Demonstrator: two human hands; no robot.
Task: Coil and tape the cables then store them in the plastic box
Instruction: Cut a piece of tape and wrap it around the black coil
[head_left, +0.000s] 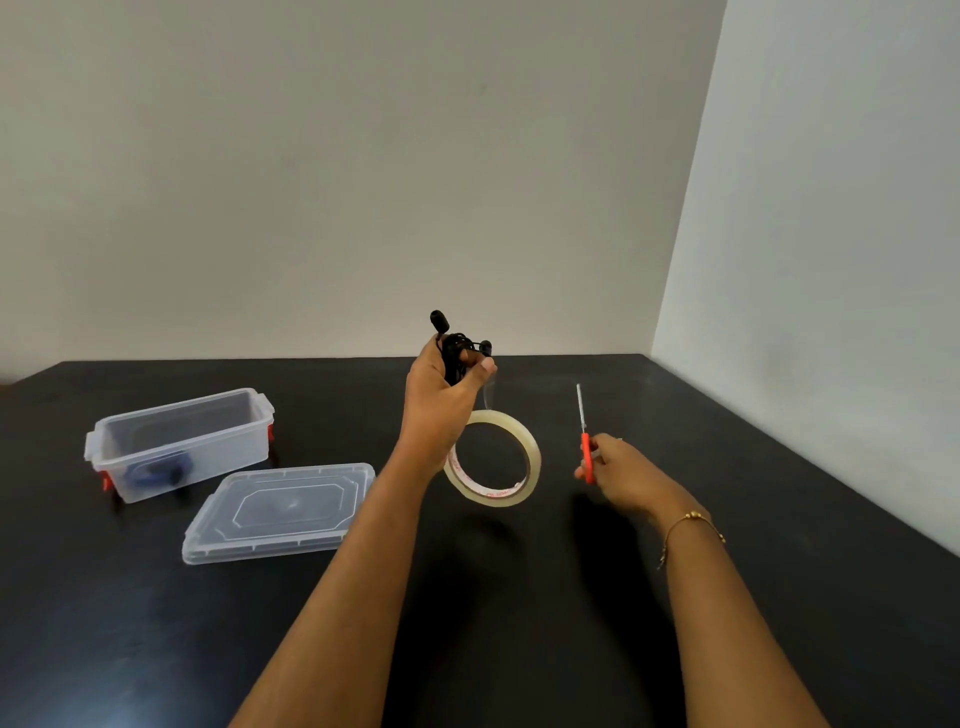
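Now our left hand (441, 395) grips coiled black cable (457, 351) w/ tape roll (493, 457) dangling; right hand (618, 467) holds scissors (584, 431).

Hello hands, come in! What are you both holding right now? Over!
Left hand grips coiled black cable, tape roll hanging from it. Right hand holds scissors. Plastic box open, lid beside it. Nothing blocking.

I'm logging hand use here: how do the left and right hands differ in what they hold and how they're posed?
The left hand is raised, gripping a coiled black cable, with the tape roll hanging below it; the right hand sits lower, holding red-handled scissors with blades pointing up. The right wrist alone wears a bracelet. Both hover above the black table.
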